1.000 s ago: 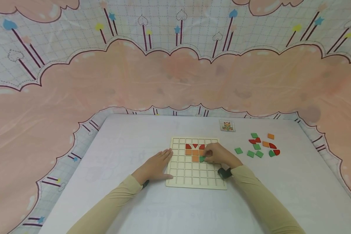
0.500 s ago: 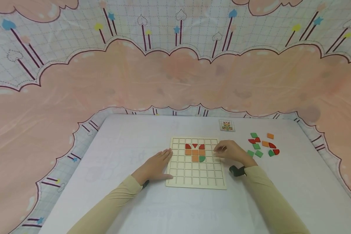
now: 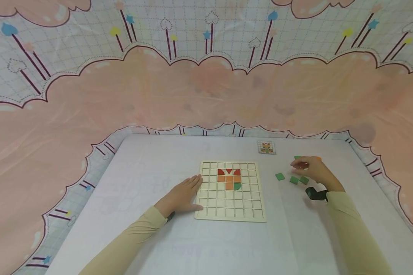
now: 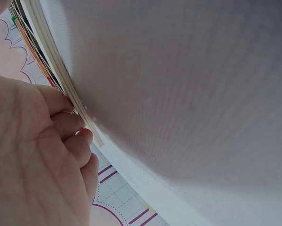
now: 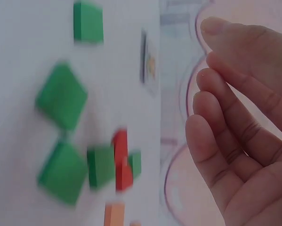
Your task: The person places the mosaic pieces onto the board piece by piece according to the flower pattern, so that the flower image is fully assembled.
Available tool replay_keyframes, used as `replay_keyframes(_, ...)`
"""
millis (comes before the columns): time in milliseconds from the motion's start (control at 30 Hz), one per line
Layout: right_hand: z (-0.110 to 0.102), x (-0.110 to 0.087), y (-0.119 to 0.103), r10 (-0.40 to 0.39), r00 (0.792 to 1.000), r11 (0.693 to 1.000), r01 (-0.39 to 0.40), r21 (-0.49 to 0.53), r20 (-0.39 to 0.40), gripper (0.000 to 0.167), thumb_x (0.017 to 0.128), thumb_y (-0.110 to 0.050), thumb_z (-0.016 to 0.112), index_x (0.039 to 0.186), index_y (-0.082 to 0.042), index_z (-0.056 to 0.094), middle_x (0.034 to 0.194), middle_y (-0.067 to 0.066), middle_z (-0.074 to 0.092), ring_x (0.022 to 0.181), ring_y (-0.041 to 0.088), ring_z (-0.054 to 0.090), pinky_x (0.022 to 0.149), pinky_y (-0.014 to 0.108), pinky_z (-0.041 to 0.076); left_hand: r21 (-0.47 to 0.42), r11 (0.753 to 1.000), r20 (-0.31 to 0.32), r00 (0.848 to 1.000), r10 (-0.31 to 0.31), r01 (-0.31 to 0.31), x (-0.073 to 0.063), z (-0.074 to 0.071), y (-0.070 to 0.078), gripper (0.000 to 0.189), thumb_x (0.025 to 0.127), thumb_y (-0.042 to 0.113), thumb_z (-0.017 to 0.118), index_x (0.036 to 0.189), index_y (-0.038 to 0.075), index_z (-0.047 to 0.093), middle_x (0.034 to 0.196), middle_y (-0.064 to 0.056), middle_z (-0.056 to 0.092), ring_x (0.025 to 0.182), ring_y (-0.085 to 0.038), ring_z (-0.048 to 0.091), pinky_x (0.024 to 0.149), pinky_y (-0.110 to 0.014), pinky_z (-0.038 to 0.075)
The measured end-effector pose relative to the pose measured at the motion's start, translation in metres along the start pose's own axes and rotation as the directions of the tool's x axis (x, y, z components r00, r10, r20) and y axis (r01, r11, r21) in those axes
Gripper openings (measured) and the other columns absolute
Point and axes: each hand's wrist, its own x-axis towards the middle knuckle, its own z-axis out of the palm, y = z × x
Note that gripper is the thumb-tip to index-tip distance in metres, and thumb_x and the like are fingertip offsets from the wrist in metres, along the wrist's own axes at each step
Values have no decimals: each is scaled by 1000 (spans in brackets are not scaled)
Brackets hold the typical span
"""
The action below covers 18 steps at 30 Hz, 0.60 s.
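Observation:
A pale square grid board (image 3: 213, 211) lies at mid-table, with red, orange and green tiles set in its upper middle cells. One of them is a green quarter-round tile (image 3: 237, 186). My left hand (image 3: 182, 195) rests along the board's left side, fingertips and thumb touching its edge; the left wrist view shows the fingers (image 4: 79, 148) against the board's thin side. On the right, my right hand (image 3: 313, 170) hovers over loose tiles with fingers loosely bent. In the right wrist view nothing sits between its thumb (image 5: 221, 27) and fingers. Several loose tiles are hidden under this hand in the head view.
Loose green square tiles (image 3: 280, 177) lie right of the board. The right wrist view also shows red tiles (image 5: 124, 175) and an orange tile (image 5: 114, 214). A small pattern card (image 3: 266, 147) lies behind them. A printed cloth (image 3: 206, 99) hangs beyond the table's far edge.
My right hand has left the green quarter-round tile on the board and moved right, over the loose tiles. My left hand has stayed at the board's left edge.

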Motion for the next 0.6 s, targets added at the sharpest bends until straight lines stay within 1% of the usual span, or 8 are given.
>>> replay_keyframes(33,-4,-3,3,10,1000,1000,-10,-4,-2,29,83,-16,71,105,2,67,102,19,67,90,23,61,76,29,52,-2,1000,-1,1000,0,0,0,0,0,97,84,66,51,149,2,20,158,-13,17,146,-25,17,119,-37,21)
replay_keyframes(133,-12,-10,14,26,999,1000,-26,-15,-18,29,84,-16,70,106,3,67,101,19,66,87,15,60,74,21,51,1,1000,2,1000,-2,2,0,0,0,97,84,66,51,149,2,19,158,-12,17,146,-25,17,119,-37,21)
replay_keyframes(167,-14,-12,17,33,999,999,-34,-18,-25,29,84,-15,70,105,3,67,99,18,65,85,13,59,72,17,49,2,1000,3,1000,-4,4,0,0,0,97,83,66,51,149,2,19,158,-12,16,146,-25,17,120,-37,21)
replay_keyframes(267,-19,-18,29,53,998,998,-54,-20,-42,29,85,-16,69,106,4,67,99,18,66,84,11,58,69,9,47,5,1000,5,1000,-7,7,1,2,-1,98,83,66,51,150,2,19,158,-12,16,147,-24,16,120,-36,21)
replay_keyframes(367,-21,-22,40,98,995,995,-98,-8,-35,32,86,-17,68,109,6,65,102,22,65,90,26,61,67,10,47,11,1000,11,1000,-10,10,2,2,-1,98,83,67,50,150,3,17,158,-11,14,147,-24,15,120,-35,20)
replay_keyframes(433,-22,-23,46,133,991,991,-133,-4,-21,35,87,-19,67,110,7,64,101,22,65,93,31,61,65,13,48,4,1000,7,1000,-7,7,2,2,-2,98,83,67,51,150,3,18,158,-11,15,147,-24,15,120,-36,20)
replay_keyframes(500,-23,-25,53,156,988,988,-156,-7,-11,36,87,-20,68,110,7,63,99,20,65,93,32,60,64,14,48,-2,1000,4,1000,-4,4,2,2,-2,98,83,66,51,150,2,18,158,-12,15,147,-24,16,120,-36,20)
replay_keyframes(600,-24,-27,61,173,985,985,-173,-20,-9,37,86,-21,68,108,7,64,94,16,65,89,26,61,64,18,49,-5,1000,2,1000,-4,4,2,2,-1,98,83,66,52,150,2,19,158,-12,16,147,-25,16,120,-37,20)
